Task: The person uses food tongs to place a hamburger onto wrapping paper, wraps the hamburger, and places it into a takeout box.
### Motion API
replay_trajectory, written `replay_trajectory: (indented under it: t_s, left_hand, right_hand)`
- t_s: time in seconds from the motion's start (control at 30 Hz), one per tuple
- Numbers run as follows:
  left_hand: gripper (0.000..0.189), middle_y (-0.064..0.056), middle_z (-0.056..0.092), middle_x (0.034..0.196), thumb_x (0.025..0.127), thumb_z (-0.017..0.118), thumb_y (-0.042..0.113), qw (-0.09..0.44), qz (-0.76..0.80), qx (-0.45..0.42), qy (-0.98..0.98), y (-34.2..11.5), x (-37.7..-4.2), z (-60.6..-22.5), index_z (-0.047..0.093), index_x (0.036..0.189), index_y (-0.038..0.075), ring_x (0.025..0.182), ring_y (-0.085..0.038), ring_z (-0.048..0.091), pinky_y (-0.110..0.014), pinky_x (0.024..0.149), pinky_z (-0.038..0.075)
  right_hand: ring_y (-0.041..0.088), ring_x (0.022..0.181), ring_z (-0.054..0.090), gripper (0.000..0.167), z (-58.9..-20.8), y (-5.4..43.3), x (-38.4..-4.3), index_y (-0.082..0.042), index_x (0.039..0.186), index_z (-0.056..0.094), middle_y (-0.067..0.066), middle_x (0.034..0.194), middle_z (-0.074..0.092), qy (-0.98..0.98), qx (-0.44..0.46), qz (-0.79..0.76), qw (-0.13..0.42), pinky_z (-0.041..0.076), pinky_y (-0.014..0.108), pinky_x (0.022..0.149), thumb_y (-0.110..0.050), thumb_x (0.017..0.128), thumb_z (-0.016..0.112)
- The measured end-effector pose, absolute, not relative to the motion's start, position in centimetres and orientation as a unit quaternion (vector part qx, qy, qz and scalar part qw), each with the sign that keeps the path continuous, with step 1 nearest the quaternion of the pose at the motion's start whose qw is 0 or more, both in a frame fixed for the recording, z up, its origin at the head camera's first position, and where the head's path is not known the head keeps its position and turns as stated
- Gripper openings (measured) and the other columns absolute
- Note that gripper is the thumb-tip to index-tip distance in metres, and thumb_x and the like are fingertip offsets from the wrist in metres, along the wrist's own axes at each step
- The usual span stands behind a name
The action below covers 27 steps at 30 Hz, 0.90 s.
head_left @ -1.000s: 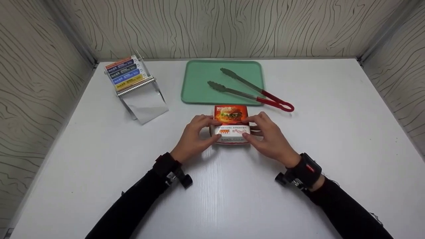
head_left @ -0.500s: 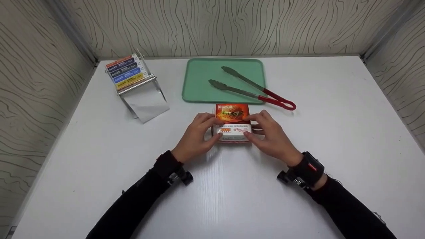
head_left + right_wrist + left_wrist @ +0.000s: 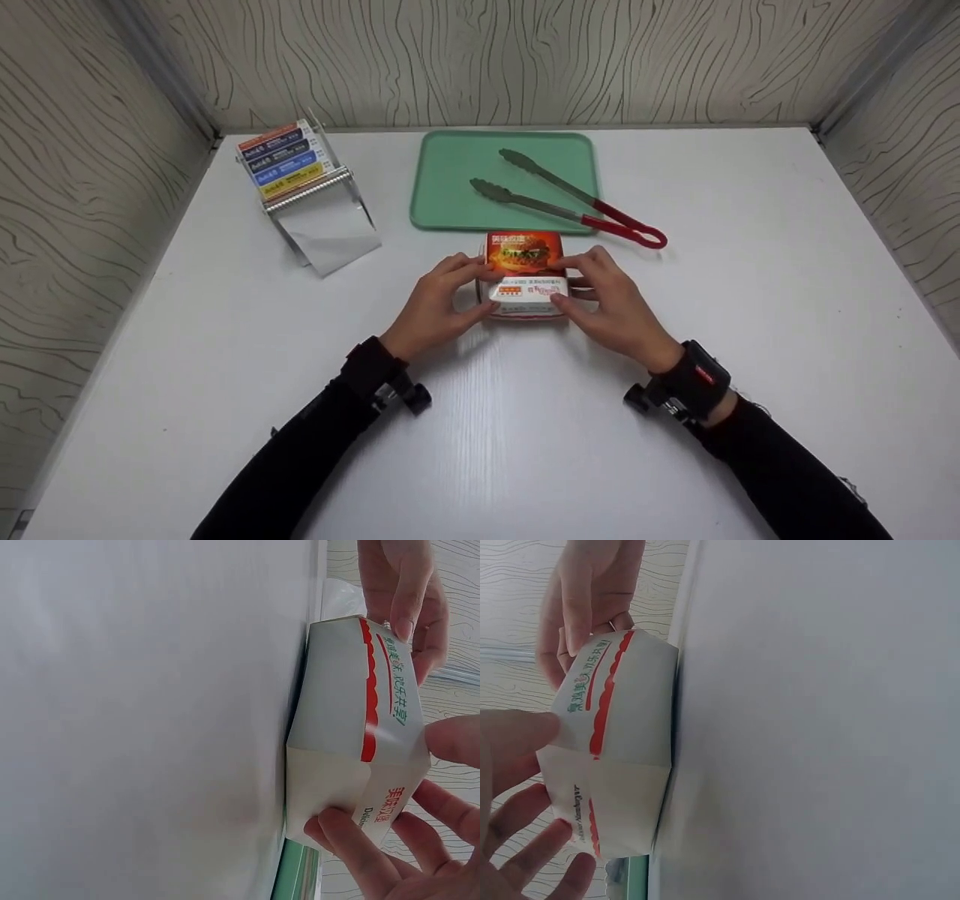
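Note:
A closed cardboard burger box (image 3: 525, 289), with a red burger picture on its lid and white sides, sits on the white table. My left hand (image 3: 431, 311) holds its left side, thumb at the front corner and fingers along the side and lid edge. On the opposite side, my right hand (image 3: 619, 311) holds the box with its thumb on the front slope and fingers against the side. The left wrist view shows the left thumb touching the box wall (image 3: 630, 705). In the right wrist view, right fingers press the pale side panel (image 3: 322, 780). The box's contents are hidden.
Just behind the box lies a green tray (image 3: 450, 214). Metal tongs with red handles (image 3: 626, 230) lie spread across it, handles past its right edge. A metal dispenser (image 3: 311, 199) with colored label rolls and a white strip stands back left. Patterned panels border the table.
The burger box has shifted slightly away from me toward the tray, with both hands moving along with it. Their hold looks the same. The head view has tilted slightly.

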<state>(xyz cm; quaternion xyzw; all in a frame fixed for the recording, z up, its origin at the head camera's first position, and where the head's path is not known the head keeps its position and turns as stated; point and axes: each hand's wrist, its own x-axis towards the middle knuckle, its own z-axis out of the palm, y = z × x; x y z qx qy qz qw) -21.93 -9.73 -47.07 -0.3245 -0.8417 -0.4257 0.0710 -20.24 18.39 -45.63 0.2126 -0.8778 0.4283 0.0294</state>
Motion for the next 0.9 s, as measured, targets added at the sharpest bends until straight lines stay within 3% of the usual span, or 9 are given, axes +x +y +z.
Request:
replay_trajectory:
  t_s: [0.37,0.63,0.77,0.9]
  left_hand:
    - [0.032,-0.005,0.067,0.122,0.092,0.08,0.019,0.063,-0.437,-0.314,-0.84,-9.5,-22.2,-47.1,0.074,0.123,0.015,0.134,-0.021,0.057,-0.039,0.111,0.049]
    - [0.019,0.001,0.066,0.117,0.096,0.076,0.02,0.069,-0.471,-0.296,-0.828,-9.5,-22.6,-47.4,0.075,0.115,0.016,0.119,-0.012,0.061,-0.036,0.105,0.052]
    - [0.027,-0.001,0.064,0.125,0.095,0.077,0.021,0.088,-0.473,-0.286,-0.828,-9.8,-22.7,-47.6,0.073,0.12,0.014,0.123,-0.014,0.06,-0.038,0.107,0.051]
    - [0.044,-0.002,0.06,0.141,0.095,0.076,0.029,0.109,-0.447,-0.266,-0.847,-10.6,-22.9,-47.5,0.066,0.136,0.016,0.137,-0.018,0.052,-0.042,0.115,0.045]
  right_hand:
    - [0.022,0.11,0.068,0.039,-45.9,18.5,-20.2,-0.011,0.131,0.067,0.012,0.105,0.051,-0.89,0.222,0.394,0.06,0.061,0.039,0.093,-0.02,0.095,0.077]
    - [0.025,0.106,0.074,0.039,-46.2,18.3,-20.3,-0.012,0.131,0.066,0.009,0.128,0.054,-0.895,0.222,0.38,0.073,0.063,0.041,0.088,-0.026,0.096,0.076]
    - [0.029,0.101,0.076,0.044,-46.3,18.4,-20.4,-0.012,0.133,0.064,0.01,0.13,0.055,-0.907,0.212,0.353,0.091,0.063,0.043,0.084,-0.032,0.095,0.076]
    - [0.031,0.104,0.073,0.046,-46.1,18.8,-20.7,-0.009,0.133,0.064,0.011,0.129,0.056,-0.914,0.199,0.332,0.123,0.063,0.045,0.084,-0.033,0.096,0.075]
